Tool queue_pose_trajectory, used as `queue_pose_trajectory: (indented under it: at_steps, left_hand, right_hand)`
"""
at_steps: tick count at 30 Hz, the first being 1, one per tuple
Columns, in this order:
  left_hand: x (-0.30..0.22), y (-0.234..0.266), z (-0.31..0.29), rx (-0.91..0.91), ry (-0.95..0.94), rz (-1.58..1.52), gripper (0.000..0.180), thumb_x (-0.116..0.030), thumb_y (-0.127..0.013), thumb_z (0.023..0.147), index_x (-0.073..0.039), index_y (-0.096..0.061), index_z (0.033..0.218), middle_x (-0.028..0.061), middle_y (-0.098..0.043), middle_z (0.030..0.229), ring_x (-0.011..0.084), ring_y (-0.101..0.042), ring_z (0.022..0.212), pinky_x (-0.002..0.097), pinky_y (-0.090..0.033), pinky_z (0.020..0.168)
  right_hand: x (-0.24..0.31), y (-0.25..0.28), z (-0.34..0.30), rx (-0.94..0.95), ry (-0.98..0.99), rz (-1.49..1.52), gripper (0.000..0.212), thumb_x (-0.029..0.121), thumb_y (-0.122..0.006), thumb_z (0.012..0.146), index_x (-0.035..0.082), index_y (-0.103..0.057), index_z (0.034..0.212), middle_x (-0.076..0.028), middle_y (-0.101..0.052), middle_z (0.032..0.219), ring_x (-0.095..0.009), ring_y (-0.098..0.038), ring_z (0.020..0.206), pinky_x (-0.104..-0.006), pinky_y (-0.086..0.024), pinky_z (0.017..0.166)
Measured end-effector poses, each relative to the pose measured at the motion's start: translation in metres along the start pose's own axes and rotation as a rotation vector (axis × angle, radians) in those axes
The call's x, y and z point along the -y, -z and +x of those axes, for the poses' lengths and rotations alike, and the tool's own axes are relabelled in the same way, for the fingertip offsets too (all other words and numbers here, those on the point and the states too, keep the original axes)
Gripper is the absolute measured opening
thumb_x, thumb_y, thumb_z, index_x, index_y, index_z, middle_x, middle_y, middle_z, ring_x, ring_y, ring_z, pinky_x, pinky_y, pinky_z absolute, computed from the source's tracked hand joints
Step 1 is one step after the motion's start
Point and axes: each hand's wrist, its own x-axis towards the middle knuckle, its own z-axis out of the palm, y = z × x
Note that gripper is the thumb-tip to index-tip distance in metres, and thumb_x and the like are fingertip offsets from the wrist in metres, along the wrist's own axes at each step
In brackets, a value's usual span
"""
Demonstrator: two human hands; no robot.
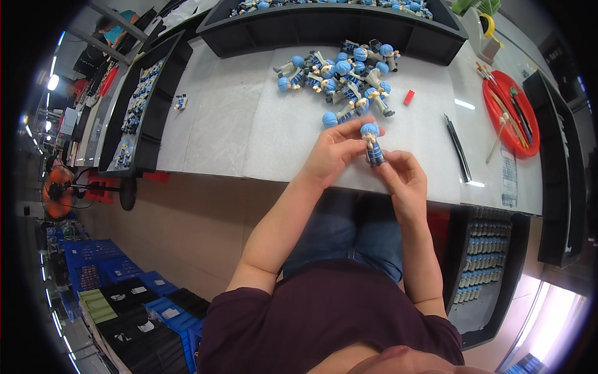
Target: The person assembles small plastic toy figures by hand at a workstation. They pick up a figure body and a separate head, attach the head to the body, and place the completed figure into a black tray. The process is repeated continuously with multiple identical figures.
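Between both hands, just over the table's front edge, I hold a small figurine [374, 148] with light-blue hair and a blue-and-grey outfit. It is upright, facing me. My left hand [339, 149] pinches it around the head and upper body. The thumb and fingers of my right hand [405, 177] are closed on its dark feet. Right beyond my hands lies a loose pile of similar blue-haired figurines [346, 75], tipped in all directions. A small red block [408, 97] lies to the right of the pile.
A long black bin [330, 37] of figurine parts spans the back. Another black tray [152, 118] stands left, near a small loose piece [180, 101]. At right are a black pen [458, 146], a red oval tray [492, 112] with brushes, and a low black tray [458, 280] holding rows of figurines.
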Motion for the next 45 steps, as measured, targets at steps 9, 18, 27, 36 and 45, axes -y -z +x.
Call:
queue_pose_trajectory:
  at_steps: [9, 18, 27, 36, 45]
  left_hand:
    - [-0.003, -0.003, 0.002, -0.073, 0.086, -0.032, 0.040, 0.002, -0.045, 0.083, 0.000, -0.045, 0.123, 0.0200, -0.052, 0.117, 0.0228, -0.058, 0.097, 0.0321, -0.047, 0.085]
    - [-0.004, -0.004, 0.001, -0.107, 0.084, -0.016, 0.036, 0.001, -0.045, 0.085, 0.001, -0.046, 0.121, 0.0200, -0.052, 0.116, 0.0209, -0.058, 0.096, 0.0303, -0.048, 0.082]
    - [0.004, -0.006, 0.000, -0.213, -0.033, 0.067, 0.026, -0.010, -0.052, 0.087, -0.001, -0.054, 0.112, 0.0141, -0.061, 0.102, 0.0176, -0.059, 0.092, 0.0308, -0.048, 0.079]
    - [0.007, -0.002, 0.000, -0.155, -0.062, 0.053, 0.027, -0.007, -0.057, 0.084, 0.000, -0.056, 0.110, 0.0099, -0.061, 0.097, 0.0170, -0.059, 0.088, 0.0322, -0.048, 0.080]
    - [0.011, 0.006, -0.003, -0.080, -0.127, 0.099, 0.029, 0.003, -0.063, 0.076, 0.001, -0.057, 0.104, 0.0102, -0.061, 0.097, 0.0158, -0.058, 0.088, 0.0303, -0.048, 0.081]
  right_hand:
    - [-0.006, -0.003, 0.001, 0.004, 0.096, -0.018, 0.016, 0.001, -0.062, 0.080, -0.002, -0.056, 0.094, -0.007, -0.057, 0.095, -0.009, -0.054, 0.085, -0.0217, -0.044, 0.074]
    - [-0.002, -0.004, 0.001, -0.008, 0.088, 0.025, 0.015, 0.005, -0.061, 0.082, -0.003, -0.056, 0.094, -0.009, -0.059, 0.095, -0.011, -0.055, 0.085, -0.0238, -0.046, 0.075]
    - [-0.001, 0.000, 0.002, -0.012, 0.023, 0.078, 0.019, 0.007, -0.051, 0.088, -0.003, -0.048, 0.104, -0.016, -0.058, 0.097, -0.017, -0.058, 0.087, -0.0293, -0.048, 0.080]
    - [0.003, 0.000, 0.002, 0.012, -0.036, 0.132, 0.022, 0.007, -0.051, 0.087, -0.002, -0.045, 0.106, -0.018, -0.057, 0.101, -0.020, -0.059, 0.090, -0.0305, -0.048, 0.080]
    - [0.000, -0.006, 0.002, 0.006, 0.050, 0.013, 0.029, 0.000, -0.059, 0.081, -0.004, -0.046, 0.106, -0.015, -0.055, 0.102, -0.020, -0.058, 0.091, -0.0282, -0.048, 0.080]
